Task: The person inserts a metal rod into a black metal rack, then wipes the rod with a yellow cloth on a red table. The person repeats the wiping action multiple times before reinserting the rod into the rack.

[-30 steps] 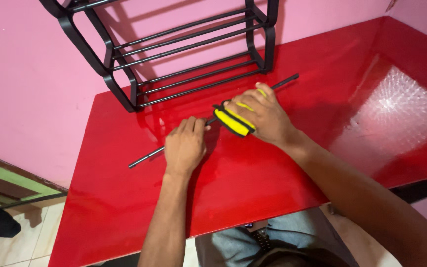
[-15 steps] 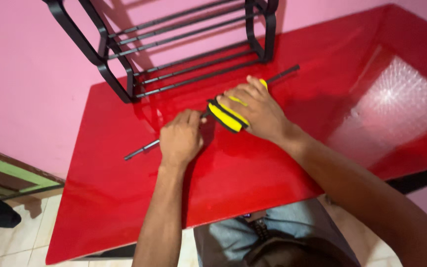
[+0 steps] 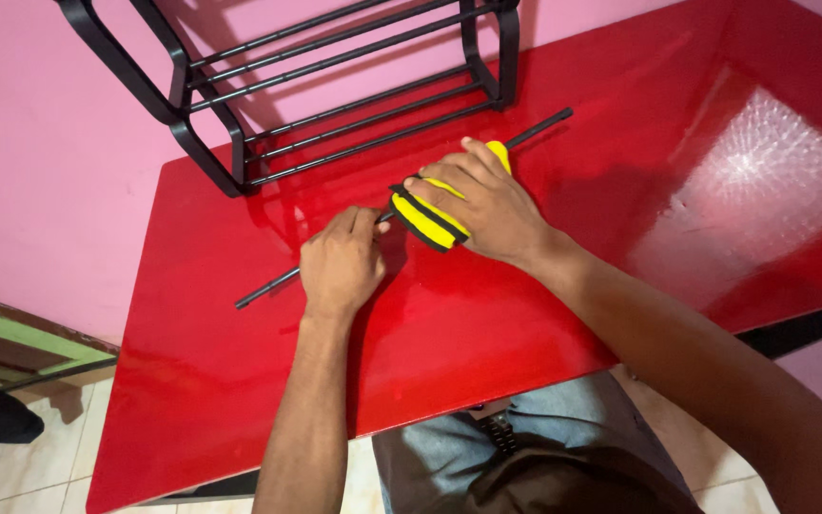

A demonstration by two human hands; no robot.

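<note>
Your left hand [image 3: 340, 265] pinches a thin black rod [image 3: 264, 290] lying on the glossy red surface [image 3: 487, 333]; your right hand [image 3: 482, 205] clamps the yellow-and-black tool [image 3: 425, 219]. The rod looks stiff, light, likely slippery: grip mid-length.

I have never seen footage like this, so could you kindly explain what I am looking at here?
This is one view from a camera worn on a person's head, looking down at their own two bare hands over a glossy red table. The left hand grips a thin black rod lying on the table. The right hand rests over a yellow and black tool handle placed on that rod. Behind them stands a black metal rack against a pink wall.
</note>
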